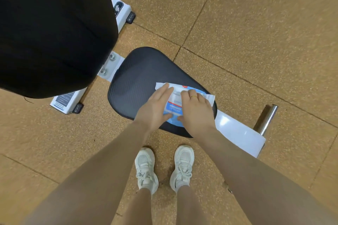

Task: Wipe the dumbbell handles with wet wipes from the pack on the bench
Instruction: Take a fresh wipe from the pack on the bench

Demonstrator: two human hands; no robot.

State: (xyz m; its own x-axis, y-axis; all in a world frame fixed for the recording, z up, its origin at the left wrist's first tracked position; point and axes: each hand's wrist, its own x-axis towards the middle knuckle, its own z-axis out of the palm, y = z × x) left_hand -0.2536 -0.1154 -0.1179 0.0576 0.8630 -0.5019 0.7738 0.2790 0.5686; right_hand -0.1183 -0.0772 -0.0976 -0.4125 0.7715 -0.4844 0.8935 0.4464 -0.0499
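Both hands are down on the pack of wet wipes, which lies flat on the seat pad of the bench, directly beneath the palms, not ahead of them or off to one side. Its long axis runs from beyond the left hand's fingertips across to the far side of the right hand, so each hand covers one end. The left hand rests with fingers straight and spread over its end, thumb tucked along the near edge, pressing rather than gripping. The right hand (a ring on one finger) lies over the other end with fingers bent down onto the middle of the pack, where the opening flap would likely be; whether they already pinch a flap or a wipe cannot be told. Neither hand is nearer; both touch it. The pack is soft, white and blue with a red mark, its crimped white ends poking out past each hand. No dumbbell is in view.
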